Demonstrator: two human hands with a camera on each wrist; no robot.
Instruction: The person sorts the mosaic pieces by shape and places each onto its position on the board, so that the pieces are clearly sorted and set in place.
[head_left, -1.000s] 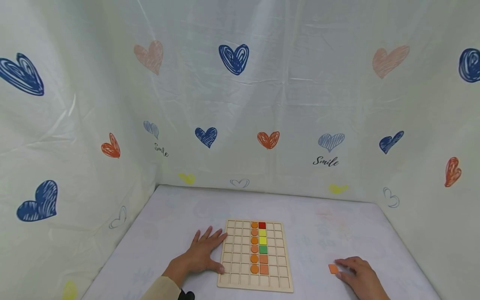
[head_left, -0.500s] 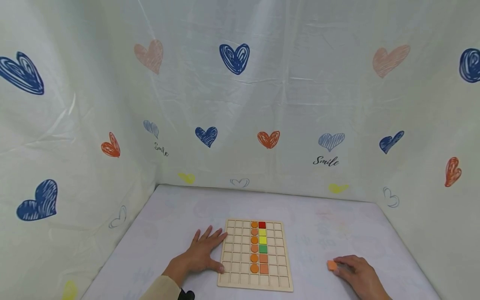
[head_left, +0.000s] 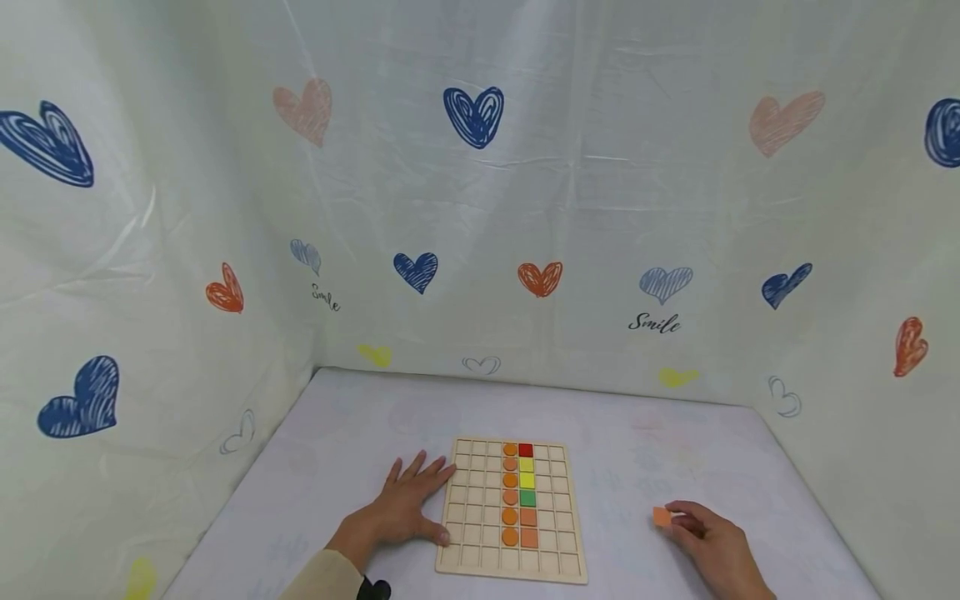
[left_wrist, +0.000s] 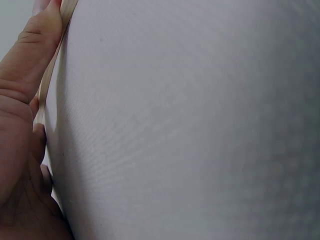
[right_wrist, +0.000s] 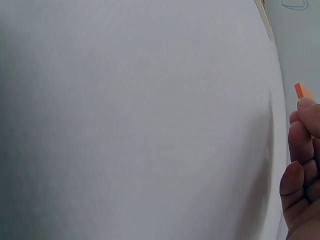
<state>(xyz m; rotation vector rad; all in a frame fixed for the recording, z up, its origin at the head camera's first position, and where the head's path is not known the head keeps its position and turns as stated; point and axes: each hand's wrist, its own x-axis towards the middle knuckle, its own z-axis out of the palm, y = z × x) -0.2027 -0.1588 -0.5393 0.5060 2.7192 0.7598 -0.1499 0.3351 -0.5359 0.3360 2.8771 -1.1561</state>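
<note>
A wooden grid board (head_left: 487, 562) lies on the table. One of its columns holds orange round pieces (head_left: 510, 481). The column beside it holds square tiles: red (head_left: 526, 451) at the far end, then yellow (head_left: 527, 481), green (head_left: 528, 498) and light orange (head_left: 528, 538). My left hand (head_left: 401, 507) rests at the board's left edge with fingers spread, thumb and fingertips touching the rim. To the right of the board, my right hand (head_left: 712, 537) pinches an orange square tile (head_left: 662, 517) between thumb and fingers. The right wrist view shows the tile's corner (right_wrist: 301, 91) above the thumb.
A pale table (head_left: 360, 417) extends around the board. White curtains (head_left: 570, 208) printed with hearts stand behind it and on both sides. A beige sleeve (head_left: 324, 577) and a black band (head_left: 373, 590) show at the left wrist.
My right hand has lifted the orange tile from the table and shifted slightly away from me. The left hand and board have kept their places.
</note>
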